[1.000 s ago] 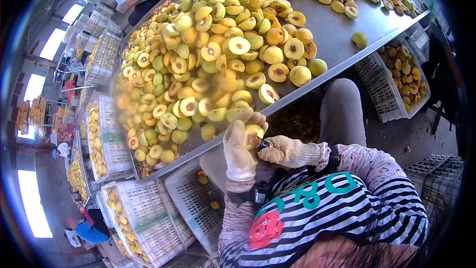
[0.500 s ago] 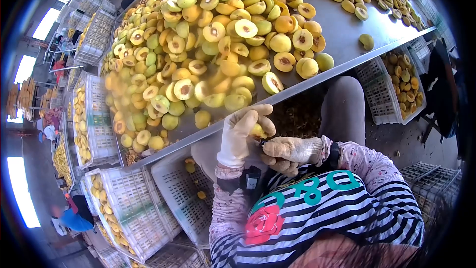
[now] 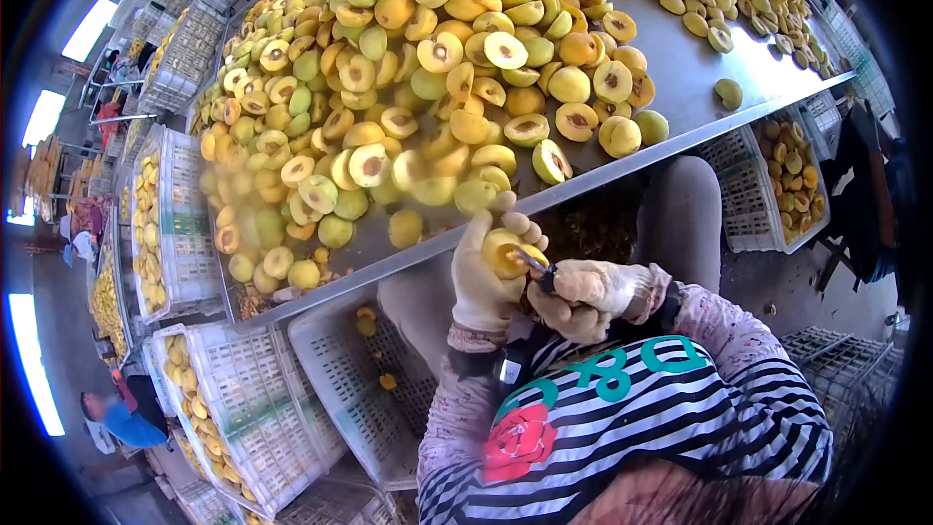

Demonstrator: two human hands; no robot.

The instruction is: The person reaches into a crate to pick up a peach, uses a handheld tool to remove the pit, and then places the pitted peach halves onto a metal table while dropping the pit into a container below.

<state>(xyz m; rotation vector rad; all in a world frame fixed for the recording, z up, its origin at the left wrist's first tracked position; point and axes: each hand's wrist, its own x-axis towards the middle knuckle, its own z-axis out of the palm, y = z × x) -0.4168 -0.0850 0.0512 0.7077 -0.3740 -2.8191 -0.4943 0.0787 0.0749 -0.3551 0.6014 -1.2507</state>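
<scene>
A yellow peach half [image 3: 502, 251] rests in my gloved left hand [image 3: 478, 282], fingers curled round it just off the table's front edge. My gloved right hand [image 3: 588, 294] is closed on a small pitting tool [image 3: 544, 277] with a dark handle. The tool's metal tip lies against the cut side of the fruit. Behind my hands a large heap of halved peaches [image 3: 442, 53] covers much of the metal table [image 3: 671, 68], many showing reddish-brown pits or hollows.
Below the table's left end a white crate [image 3: 335, 369] holds a few peach pieces. Fuller crates stand at the left [image 3: 243, 408] and right [image 3: 743, 185]. The table's raised metal rim [image 3: 622, 163] runs in front of me. Other people are at the far left and top.
My left hand has turned so the peach half faces up and shows more. The tool's metal tip now shows at the fruit. Both hands have shifted slightly right.
</scene>
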